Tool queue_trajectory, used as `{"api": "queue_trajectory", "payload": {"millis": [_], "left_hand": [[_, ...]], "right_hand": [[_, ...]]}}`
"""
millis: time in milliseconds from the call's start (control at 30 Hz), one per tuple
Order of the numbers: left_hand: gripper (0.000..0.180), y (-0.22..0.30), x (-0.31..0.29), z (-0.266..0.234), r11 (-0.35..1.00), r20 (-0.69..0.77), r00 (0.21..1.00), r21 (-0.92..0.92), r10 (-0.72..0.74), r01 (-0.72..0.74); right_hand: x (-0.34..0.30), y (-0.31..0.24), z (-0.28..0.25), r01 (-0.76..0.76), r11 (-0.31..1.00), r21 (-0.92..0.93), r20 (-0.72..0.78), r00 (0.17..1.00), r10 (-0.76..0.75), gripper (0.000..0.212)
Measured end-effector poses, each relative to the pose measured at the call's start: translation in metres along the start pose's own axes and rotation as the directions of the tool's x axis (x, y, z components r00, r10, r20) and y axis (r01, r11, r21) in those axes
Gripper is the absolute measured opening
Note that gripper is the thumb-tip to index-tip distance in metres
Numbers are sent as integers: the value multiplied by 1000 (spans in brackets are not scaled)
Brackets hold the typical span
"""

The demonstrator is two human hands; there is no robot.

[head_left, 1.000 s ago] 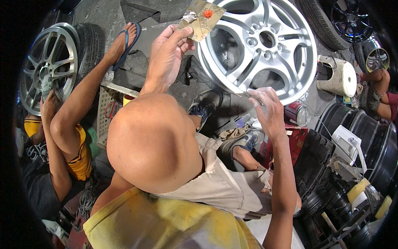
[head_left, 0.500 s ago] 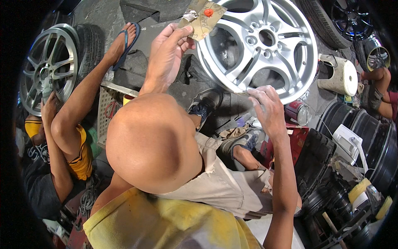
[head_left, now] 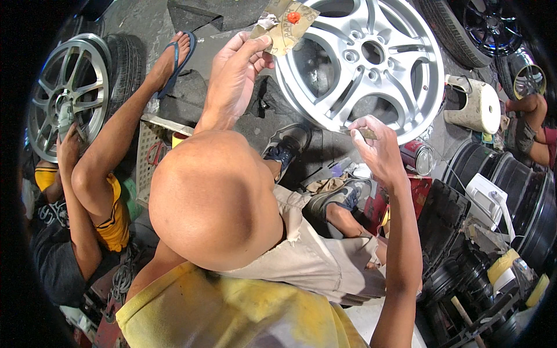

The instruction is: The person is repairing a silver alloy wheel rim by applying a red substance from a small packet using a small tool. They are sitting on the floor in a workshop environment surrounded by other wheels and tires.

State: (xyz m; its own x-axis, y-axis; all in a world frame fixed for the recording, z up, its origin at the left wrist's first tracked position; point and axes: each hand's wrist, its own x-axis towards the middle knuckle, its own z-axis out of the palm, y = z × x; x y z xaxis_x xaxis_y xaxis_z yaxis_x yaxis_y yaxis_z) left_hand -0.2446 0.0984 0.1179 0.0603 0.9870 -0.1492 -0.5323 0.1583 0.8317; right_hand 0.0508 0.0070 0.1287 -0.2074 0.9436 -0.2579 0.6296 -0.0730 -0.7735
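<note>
Between the thumb and curled fingers of my left hand (head_left: 232, 75) is a brown sheet of backing paper (head_left: 281, 39), held up at the left edge of a silver alloy wheel (head_left: 377, 17). On the sheet sit an orange-red dab of paste (head_left: 293, 18) and a whitish-grey dab (head_left: 267, 22). My right hand (head_left: 381, 152), with whitish dust on its fingers, is closed in a pinch at the wheel's near rim. A small thin tan-grey piece (head_left: 367, 134) shows in its grip; its kind I cannot make out.
My bent knee (head_left: 212, 200) rises in front of me. A person in yellow shorts (head_left: 116, 223) handles another wheel (head_left: 64, 101) at left. Right are a dented tin (head_left: 418, 158), a white stool (head_left: 476, 107), and black rims (head_left: 522, 191). A plastic crate (head_left: 154, 148) stands beside my leg.
My right hand has turned and its fingers have curled in, bringing the small thin piece into sight. The left hand and its sheet have barely shifted.
</note>
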Motion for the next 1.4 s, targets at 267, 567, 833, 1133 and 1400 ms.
{"api": "queue_trajectory", "payload": {"millis": [267, 567, 833, 1133, 1400], "left_hand": [[27, 1, 0, -1, 1000, -3, 1000, -4, -7, 7], [28, -1, 1, -3, 1000, 17, 1000, -3, -6, 6], [27, -2, 1, -2, 1000, 22, 1000, -11, -1, 1], [28, -3, 0, -4, 1000, 23, 1000, -15, 7, -6], [23, 0, 3, -5, 1000, -7, 1000, -19, -2, 2]], "right_hand": [[8, 5, 3, 12, 999, -49, 30, 999, -11, 21], [3, 5, 0, 26, 998, -50, 7, 1000, -26, 18], [6, -7, 4, 77, 991, -105, -17, 997, -80, 19], [4, -9, -1, 83, 979, -186, 0, 996, -85, 20], [5, -5, 1, 42, 993, -113, -6, 999, -43, 19]]}}
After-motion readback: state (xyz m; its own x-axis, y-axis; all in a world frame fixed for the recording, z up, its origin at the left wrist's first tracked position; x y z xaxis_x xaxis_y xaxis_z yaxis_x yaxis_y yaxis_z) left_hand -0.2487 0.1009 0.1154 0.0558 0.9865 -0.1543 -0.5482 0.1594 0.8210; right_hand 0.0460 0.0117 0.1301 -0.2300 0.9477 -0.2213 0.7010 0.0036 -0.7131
